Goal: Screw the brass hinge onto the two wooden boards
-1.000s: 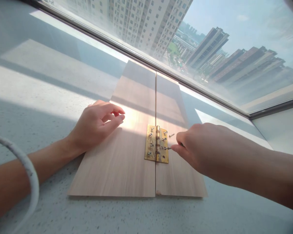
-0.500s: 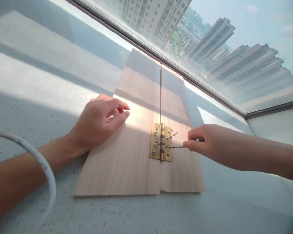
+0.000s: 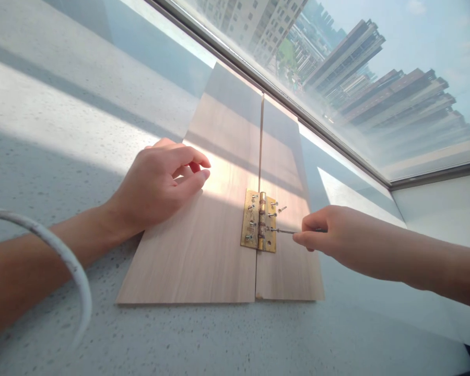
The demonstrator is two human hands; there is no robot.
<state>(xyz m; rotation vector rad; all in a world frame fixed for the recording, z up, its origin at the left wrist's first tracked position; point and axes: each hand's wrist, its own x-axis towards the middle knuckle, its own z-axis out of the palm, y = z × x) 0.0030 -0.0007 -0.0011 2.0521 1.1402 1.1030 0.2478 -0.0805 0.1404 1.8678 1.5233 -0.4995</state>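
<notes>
Right hand [image 3: 335,235] clamped around a slim grey metal screwdriver [image 3: 285,231], its tip at a screw in the right leaf of a brass-coloured rectangular hinge [image 3: 262,222]. The hinge lies across the seam between two pale wood-grain boards, the left board [image 3: 188,256] and the right board [image 3: 293,277]; small silver screws show in both leaves. One loose silver screw [image 3: 282,209] just beside the right leaf. Left hand [image 3: 164,180] at the left board's edge, loosely curled, thumb and forefinger slightly apart. Speckled white counter [image 3: 160,334] beneath.
</notes>
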